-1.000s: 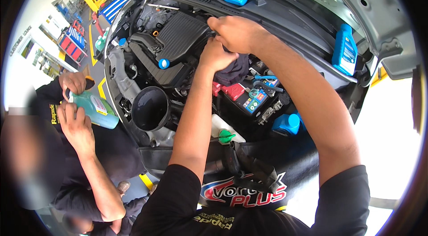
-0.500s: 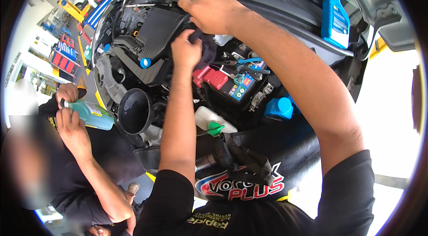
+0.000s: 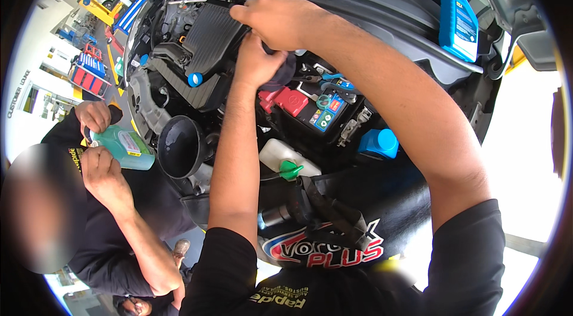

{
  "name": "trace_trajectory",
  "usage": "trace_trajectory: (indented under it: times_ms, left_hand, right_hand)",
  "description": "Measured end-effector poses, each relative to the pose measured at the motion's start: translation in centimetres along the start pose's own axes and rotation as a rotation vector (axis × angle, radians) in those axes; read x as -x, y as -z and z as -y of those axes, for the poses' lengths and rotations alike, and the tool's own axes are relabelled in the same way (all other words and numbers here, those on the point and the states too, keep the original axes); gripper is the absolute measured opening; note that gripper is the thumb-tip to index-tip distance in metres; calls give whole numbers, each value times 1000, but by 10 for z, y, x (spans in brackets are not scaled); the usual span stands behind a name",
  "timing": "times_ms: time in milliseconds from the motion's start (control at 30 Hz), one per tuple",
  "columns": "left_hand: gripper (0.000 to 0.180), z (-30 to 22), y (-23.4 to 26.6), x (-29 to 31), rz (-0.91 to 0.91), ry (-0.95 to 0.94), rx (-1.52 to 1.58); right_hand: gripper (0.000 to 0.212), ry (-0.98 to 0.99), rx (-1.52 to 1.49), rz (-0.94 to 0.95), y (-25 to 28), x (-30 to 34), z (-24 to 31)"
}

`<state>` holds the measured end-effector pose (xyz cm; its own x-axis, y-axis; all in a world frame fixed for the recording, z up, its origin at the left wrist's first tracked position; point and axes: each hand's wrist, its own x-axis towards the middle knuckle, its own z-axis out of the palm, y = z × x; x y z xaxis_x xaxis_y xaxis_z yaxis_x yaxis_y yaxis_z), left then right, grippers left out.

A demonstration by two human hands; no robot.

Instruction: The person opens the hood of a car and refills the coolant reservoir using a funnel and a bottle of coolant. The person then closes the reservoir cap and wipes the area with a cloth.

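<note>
My left hand (image 3: 256, 64) is closed on a bunched dark cloth (image 3: 282, 72), beside the black engine cover (image 3: 209, 41). Just beyond it and partly over it, my right hand (image 3: 280, 22) is curled with its fingers bent at the cover's right edge; what it grips is hidden. A small blue cap (image 3: 194, 79) rests on the engine cover. Close to the cloth is the car battery (image 3: 325, 114) with a red terminal cover (image 3: 289, 102). Pliers with blue handles (image 3: 335, 85) lie across the battery top.
A black funnel (image 3: 181, 147) stands near a white reservoir (image 3: 280, 158) with a green cap (image 3: 290, 169). Blue bottles stand at the windscreen base (image 3: 459, 23) and right of the battery (image 3: 379, 144). At left a co-worker's hands (image 3: 101, 166) hold a green-blue bottle (image 3: 126, 147).
My right hand has shifted slightly left and down, closer to my left hand. My left hand has moved a little right. The co-worker's bottle has turned slightly.
</note>
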<state>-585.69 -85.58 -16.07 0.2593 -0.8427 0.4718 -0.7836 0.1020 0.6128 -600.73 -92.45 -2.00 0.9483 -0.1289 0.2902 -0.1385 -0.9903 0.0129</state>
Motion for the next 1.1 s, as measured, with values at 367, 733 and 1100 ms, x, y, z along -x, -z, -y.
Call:
trace_trajectory:
  times_ms: [367, 733, 1100]
  left_hand:
    - [32, -5, 22, -3, -27, 511, 180]
    - [30, -31, 32, -23, -36, 250, -135]
    - [49, -3, 2, -27, 11, 125, 15]
  right_hand:
    - [31, -105, -180, -111, 17, 31, -18]
    - [25, -77, -287, -314, 24, 53, -9]
    - [28, -98, -284, -219, -18, 49, -28]
